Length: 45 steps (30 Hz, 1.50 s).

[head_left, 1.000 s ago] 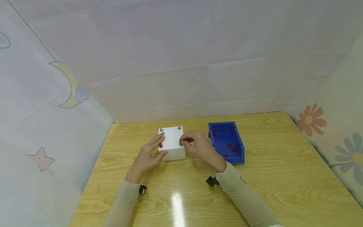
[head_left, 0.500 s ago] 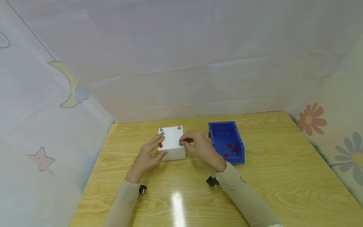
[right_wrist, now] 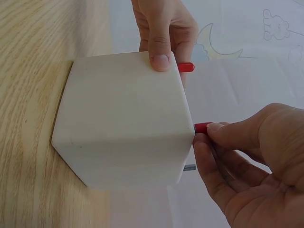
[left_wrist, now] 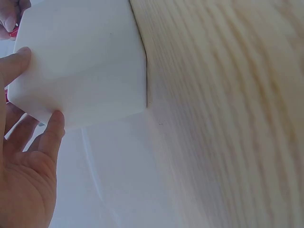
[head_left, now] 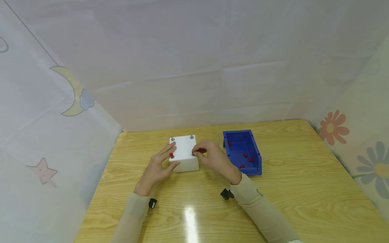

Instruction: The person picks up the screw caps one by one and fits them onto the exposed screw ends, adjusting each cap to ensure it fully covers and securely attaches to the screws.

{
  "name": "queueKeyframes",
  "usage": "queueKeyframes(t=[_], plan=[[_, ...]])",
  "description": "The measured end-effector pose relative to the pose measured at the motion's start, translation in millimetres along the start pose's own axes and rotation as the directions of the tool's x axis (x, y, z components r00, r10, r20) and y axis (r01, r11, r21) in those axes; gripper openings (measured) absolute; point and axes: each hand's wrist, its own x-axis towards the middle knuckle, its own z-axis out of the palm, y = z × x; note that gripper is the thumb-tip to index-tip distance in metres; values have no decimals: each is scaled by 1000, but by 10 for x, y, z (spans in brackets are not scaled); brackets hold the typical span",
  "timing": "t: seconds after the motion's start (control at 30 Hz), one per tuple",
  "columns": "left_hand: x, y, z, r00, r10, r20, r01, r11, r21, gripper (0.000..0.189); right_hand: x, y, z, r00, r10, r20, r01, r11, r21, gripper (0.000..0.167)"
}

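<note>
A white block (head_left: 184, 145) stands on the wooden table, with a threaded stud at each top corner. My left hand (head_left: 156, 167) holds its left side, thumb on the front face and fingers along the side and top. At the near right corner my right hand (head_left: 214, 158) pinches a red cap (right_wrist: 203, 127) between thumb and index finger, over the stud there. Another red cap (right_wrist: 186, 67) sits on the near left stud. Bare metal shows on the far left stud (head_left: 173, 138) and the far right stud (head_left: 191, 136).
To the right of the block, a blue bin (head_left: 259, 162) holds several loose red caps (head_left: 245, 155). A patterned cloth backdrop (head_left: 194, 84) rises behind the table (head_left: 291, 189) and along both sides.
Both hands keep their places on the block and the red cap; the right fingertips shift only very slightly. The bin and its caps are unchanged.
</note>
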Motion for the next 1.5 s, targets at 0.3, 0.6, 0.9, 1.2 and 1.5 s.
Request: queueKeyframes(t=[0.3,0.6,0.9,1.2,1.5], plan=[[-3,3,-1,1000,4,-3,-4,1000,4,62,0,-15,-9,1000,13,26,-13,1000,-28,9],[5,0,0,1000,-1,-2,1,1000,9,62,-35,-5,-82,999,49,14,-49,999,-22,12],[17,2,-7,1000,-23,10,23,1000,-2,63,-117,92,-218,999,-4,-39,2,999,-45,15],[17,18,-7,999,-31,16,31,1000,6,63,-199,174,-371,997,39,-66,-44,996,-72,13],[8,51,-20,998,-56,21,56,998,-13,63,-235,237,-529,994,41,-101,-53,991,-119,14]])
